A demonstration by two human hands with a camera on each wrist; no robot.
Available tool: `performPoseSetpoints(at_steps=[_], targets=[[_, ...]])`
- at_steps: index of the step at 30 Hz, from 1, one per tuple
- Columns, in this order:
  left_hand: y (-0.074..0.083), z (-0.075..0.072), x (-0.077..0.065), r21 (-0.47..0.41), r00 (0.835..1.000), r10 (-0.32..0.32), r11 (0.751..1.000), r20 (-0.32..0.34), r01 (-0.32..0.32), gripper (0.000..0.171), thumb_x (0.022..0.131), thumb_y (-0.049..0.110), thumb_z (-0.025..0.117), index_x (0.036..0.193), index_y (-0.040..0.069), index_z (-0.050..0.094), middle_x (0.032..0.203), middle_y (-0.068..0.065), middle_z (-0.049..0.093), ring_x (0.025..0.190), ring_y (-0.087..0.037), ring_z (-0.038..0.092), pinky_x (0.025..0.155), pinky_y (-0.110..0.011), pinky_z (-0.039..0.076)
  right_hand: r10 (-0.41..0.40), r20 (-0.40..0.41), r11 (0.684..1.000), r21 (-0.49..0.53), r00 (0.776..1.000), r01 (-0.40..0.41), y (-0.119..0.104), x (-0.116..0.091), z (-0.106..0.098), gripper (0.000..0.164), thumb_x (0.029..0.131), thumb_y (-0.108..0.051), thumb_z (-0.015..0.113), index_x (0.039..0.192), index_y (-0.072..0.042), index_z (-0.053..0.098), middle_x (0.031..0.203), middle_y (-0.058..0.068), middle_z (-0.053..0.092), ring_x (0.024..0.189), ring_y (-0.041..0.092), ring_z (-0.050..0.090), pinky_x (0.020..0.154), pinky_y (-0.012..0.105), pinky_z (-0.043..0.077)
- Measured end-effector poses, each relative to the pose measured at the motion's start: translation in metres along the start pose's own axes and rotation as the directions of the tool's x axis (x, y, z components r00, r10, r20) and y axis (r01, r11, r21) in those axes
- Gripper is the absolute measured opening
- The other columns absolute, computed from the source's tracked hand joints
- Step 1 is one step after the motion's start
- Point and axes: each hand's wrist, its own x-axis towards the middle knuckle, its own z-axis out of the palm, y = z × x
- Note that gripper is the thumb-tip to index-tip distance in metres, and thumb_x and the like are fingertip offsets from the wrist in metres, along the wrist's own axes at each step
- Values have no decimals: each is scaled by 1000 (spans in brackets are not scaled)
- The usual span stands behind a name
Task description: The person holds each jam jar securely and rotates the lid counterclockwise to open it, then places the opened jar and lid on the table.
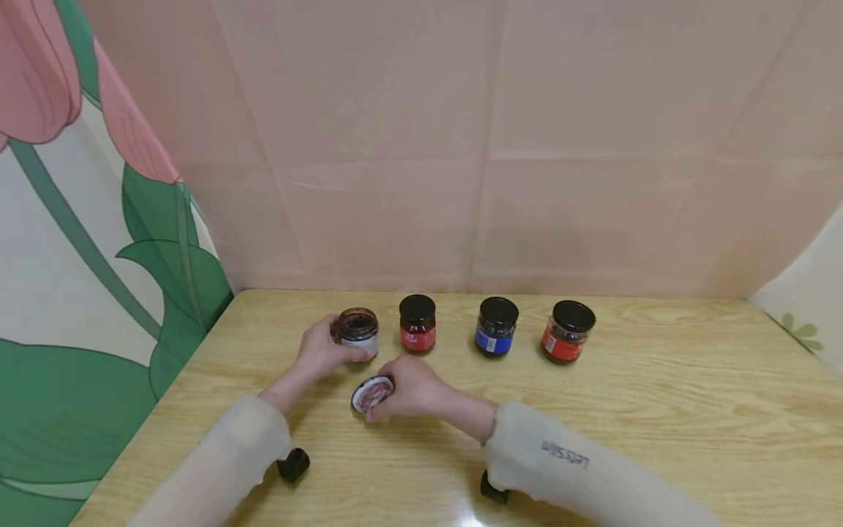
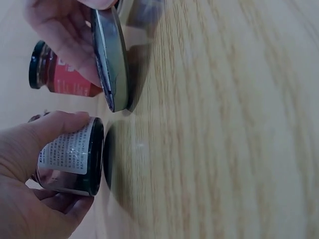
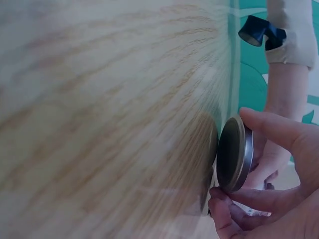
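An uncovered glass jar (image 1: 358,329) with dark contents and a white label stands at the left end of a row of jars. My left hand (image 1: 327,348) grips it from the left, thumb across the label; the left wrist view shows the label (image 2: 67,149) full of small print. In front of that jar, my right hand (image 1: 416,388) pinches a round lid (image 1: 372,394) by its edge. The lid is tilted, its white, red-smeared inner face showing in the head view. Its dark outer face (image 3: 229,154) appears in the right wrist view, close to the tabletop.
Three capped jars stand to the right: a red-labelled jar (image 1: 418,324), a blue-labelled jar (image 1: 497,327) and another red-labelled jar (image 1: 569,332). They rest on a wood-grain table (image 1: 658,410). Behind it hangs a pink cloth (image 1: 527,146); a tulip-print cloth (image 1: 59,256) borders the left side.
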Motion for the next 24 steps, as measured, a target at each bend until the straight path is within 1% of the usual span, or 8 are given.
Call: performPoseSetpoints(at_steps=[5,10,17,21,24], targets=[[0,0,1,10,1000,17,1000,-7,-17,71,61,18,89,119,-4,55,116,-22,64,111,-35,58,99,-46,44,-47,-18,993,-108,999,45,-6,1,2,41,60,-31,87,87,-6,70,77,1,64,76,12,51,69,26,41],[0,0,2,2,1000,23,1000,-3,-23,71,61,17,89,119,-4,55,117,-22,64,112,-35,57,99,-46,44,-39,-24,985,-171,999,35,-8,3,4,46,60,-33,88,92,-6,70,81,1,61,82,15,51,73,25,40],[-1,0,3,16,1000,24,1000,9,-24,72,61,16,89,121,-4,54,118,-22,63,114,-36,57,102,-47,42,-21,-26,984,-175,999,16,-9,4,7,49,59,-32,89,96,-6,70,83,1,57,85,17,49,75,26,39],[-1,-1,2,21,1000,29,999,11,-30,72,61,14,89,121,-4,54,119,-23,63,115,-36,56,103,-48,41,-15,-7,984,-178,1000,14,-12,4,8,50,60,-32,89,99,-6,69,84,-1,55,86,15,47,77,25,39],[-2,-1,2,30,999,30,999,12,-30,71,61,14,89,120,-4,55,119,-22,63,115,-36,56,103,-48,41,-7,10,984,-178,1000,9,-13,4,10,52,61,-33,89,101,-6,69,88,0,55,87,14,46,79,24,40]])
